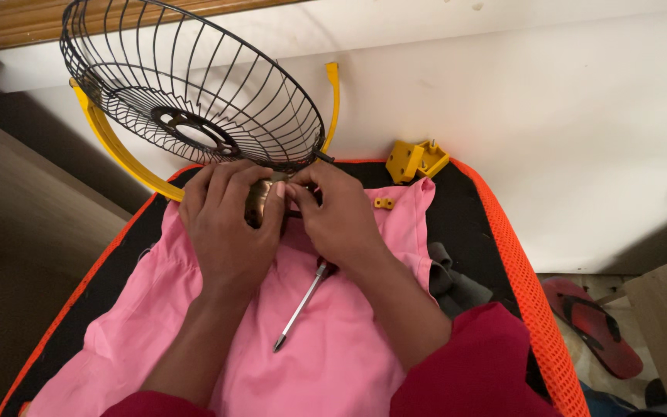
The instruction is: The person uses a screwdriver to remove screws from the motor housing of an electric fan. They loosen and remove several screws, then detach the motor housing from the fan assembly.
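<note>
Pink cloth [333, 340] over black surface | left hand [225, 224] and right hand [337, 220] fingers both clenched on brown motor piece [260, 199] beneath wire fan guard [194, 93] | screwdriver [299, 309] lying near, untouched | looks mid-fitting; steady grip needed

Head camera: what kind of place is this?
Probably a home floor used for fixing a fan: a wire fan guard, a screwdriver on pink cloth, and a sandal nearby.

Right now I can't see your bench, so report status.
Both hands, left and right, gripping brown motor part under wire guard. Screwdriver loose on pink cloth. Nothing blocking.
</note>
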